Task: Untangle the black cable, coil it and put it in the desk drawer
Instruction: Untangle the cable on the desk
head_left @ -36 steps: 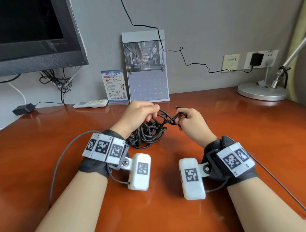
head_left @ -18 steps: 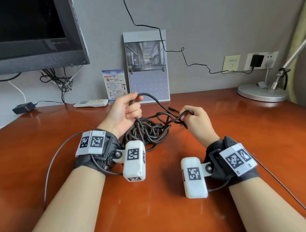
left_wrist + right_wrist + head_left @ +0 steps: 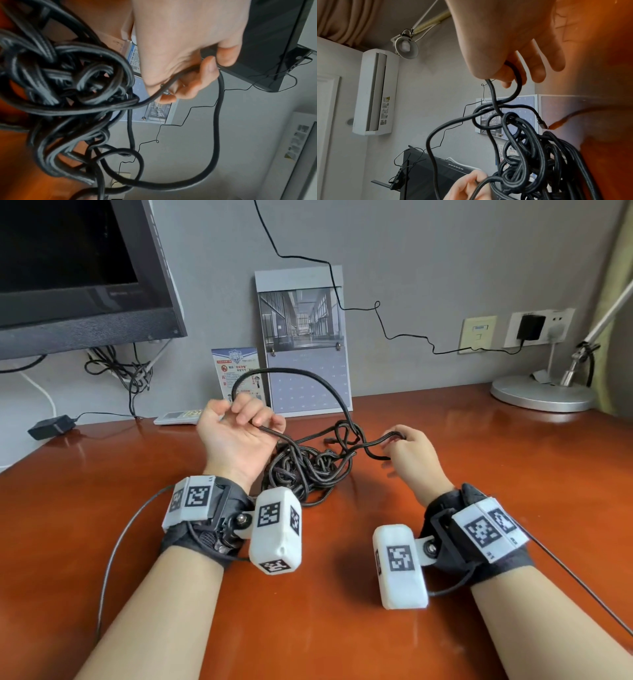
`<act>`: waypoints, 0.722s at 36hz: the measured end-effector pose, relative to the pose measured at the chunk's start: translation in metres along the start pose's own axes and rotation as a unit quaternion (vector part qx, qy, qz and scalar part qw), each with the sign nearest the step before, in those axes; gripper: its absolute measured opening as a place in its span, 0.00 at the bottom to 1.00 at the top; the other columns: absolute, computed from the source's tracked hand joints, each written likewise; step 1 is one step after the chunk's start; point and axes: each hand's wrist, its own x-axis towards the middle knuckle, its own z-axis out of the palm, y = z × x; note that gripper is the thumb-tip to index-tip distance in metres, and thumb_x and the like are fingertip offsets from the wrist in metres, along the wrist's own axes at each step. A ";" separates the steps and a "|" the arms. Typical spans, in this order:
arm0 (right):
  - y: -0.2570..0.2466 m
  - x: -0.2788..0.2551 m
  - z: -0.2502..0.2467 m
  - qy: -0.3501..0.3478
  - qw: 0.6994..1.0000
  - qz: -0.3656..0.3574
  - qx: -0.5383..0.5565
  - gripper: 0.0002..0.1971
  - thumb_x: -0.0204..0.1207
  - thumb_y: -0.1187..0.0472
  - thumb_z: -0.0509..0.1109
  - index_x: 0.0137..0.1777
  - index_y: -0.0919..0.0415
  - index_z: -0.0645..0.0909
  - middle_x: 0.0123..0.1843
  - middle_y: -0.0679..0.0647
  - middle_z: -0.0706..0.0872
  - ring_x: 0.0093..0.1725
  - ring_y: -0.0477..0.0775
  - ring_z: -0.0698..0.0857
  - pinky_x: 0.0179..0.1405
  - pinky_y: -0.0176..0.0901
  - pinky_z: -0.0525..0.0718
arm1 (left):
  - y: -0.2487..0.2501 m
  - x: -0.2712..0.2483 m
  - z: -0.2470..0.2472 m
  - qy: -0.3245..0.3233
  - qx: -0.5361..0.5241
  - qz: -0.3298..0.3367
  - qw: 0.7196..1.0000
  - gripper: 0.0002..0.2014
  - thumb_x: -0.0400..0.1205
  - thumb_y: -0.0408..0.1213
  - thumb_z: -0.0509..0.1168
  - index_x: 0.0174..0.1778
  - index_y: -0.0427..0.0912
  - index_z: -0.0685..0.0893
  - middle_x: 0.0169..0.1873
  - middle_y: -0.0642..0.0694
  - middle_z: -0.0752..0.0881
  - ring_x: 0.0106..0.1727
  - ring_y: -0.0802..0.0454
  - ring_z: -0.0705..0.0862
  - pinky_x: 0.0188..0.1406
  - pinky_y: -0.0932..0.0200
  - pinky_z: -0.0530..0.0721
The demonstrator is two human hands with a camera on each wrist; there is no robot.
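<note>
A black cable (image 3: 308, 470) lies in a tangled heap on the wooden desk (image 3: 342, 628) between my hands. My left hand (image 3: 239, 433) is raised above the heap's left side and its fingers curl round a strand (image 3: 171, 82), from which a tall loop (image 3: 308, 374) arches up and over to the right. My right hand (image 3: 407, 450) sits right of the heap, and thumb and fingers pinch a small bend of the cable (image 3: 515, 75). A metal plug end (image 3: 542, 123) sticks out of the tangle. No drawer is in view.
A monitor (image 3: 78, 275) stands at the back left with loose wires (image 3: 120, 371) under it. A calendar (image 3: 305, 340), a leaflet (image 3: 236, 371) and a remote (image 3: 174, 417) stand along the wall. A lamp base (image 3: 541, 395) is at the back right below a plugged-in charger (image 3: 529, 326).
My left hand has lifted and turned palm up, pulling a strand out of the heap into a tall loop. The right hand has drawn its bend slightly rightward.
</note>
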 end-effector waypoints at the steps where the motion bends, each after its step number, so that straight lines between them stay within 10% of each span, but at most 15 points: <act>1: 0.000 0.000 -0.001 -0.005 1.000 0.008 0.002 0.16 0.74 0.74 0.52 0.34 0.57 0.75 0.39 0.58 0.80 0.35 0.58 0.79 0.36 0.49 0.79 | 0.001 -0.001 0.001 -0.006 0.005 -0.009 1.000 0.10 0.68 0.43 0.54 0.21 0.47 0.66 0.18 0.54 0.63 0.23 0.55 0.64 0.39 0.58 0.68; 6: -0.001 -0.001 -0.001 -0.026 0.999 0.030 -0.007 0.15 0.74 0.73 0.52 0.34 0.58 0.76 0.38 0.58 0.82 0.26 0.58 0.80 0.32 0.48 0.83 | 0.000 -0.001 0.005 0.010 0.020 0.016 1.000 0.17 0.75 0.46 0.59 0.20 0.48 0.69 0.17 0.55 0.68 0.24 0.56 0.67 0.39 0.59 0.69; 11: -0.002 -0.001 0.000 -0.031 0.999 0.034 -0.016 0.16 0.72 0.74 0.53 0.33 0.58 0.77 0.36 0.58 0.83 0.27 0.57 0.81 0.34 0.48 0.84 | 0.000 0.002 0.001 0.002 0.001 0.039 0.999 0.22 0.87 0.34 0.49 0.39 0.45 0.88 0.24 0.58 0.81 0.17 0.61 0.65 0.41 0.62 0.70; 21: -0.005 -0.003 0.000 -0.020 1.000 0.013 -0.018 0.16 0.73 0.75 0.52 0.41 0.58 0.77 0.34 0.61 0.81 0.29 0.60 0.81 0.34 0.50 0.84 | 0.014 0.007 -0.006 0.081 -0.040 0.085 0.992 0.10 0.66 0.25 0.54 0.35 0.44 0.71 0.26 0.52 0.71 0.23 0.56 0.70 0.39 0.59 0.72; 26: -0.006 -0.002 0.001 -0.026 0.999 0.019 -0.020 0.15 0.73 0.75 0.53 0.39 0.59 0.78 0.32 0.60 0.81 0.28 0.59 0.80 0.32 0.47 0.83 | 0.023 0.012 -0.007 0.228 0.027 0.056 0.972 0.17 0.83 0.33 0.56 0.28 0.45 0.62 0.20 0.53 0.61 0.15 0.57 0.59 0.23 0.64 0.61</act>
